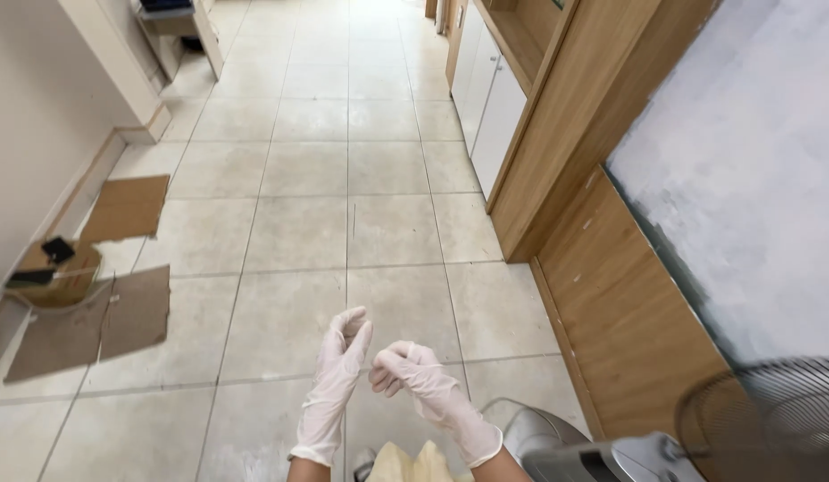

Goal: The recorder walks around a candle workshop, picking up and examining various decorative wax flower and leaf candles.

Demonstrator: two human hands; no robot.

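Note:
Both of my hands wear thin white disposable gloves and are held up in front of me over a tiled floor (325,178). My left hand (341,353) points its fingers upward, loosely bunched together. My right hand (410,368) is curled beside it, fingertips almost touching the left palm. I cannot make out any object in either hand.
Flattened cardboard sheets (93,317) and a round wooden piece with black items (53,268) lie at the left wall. Wooden panelling (611,295) and white cabinet doors (490,98) line the right side. A fan grille (771,419) and a grey appliance (557,442) sit at lower right.

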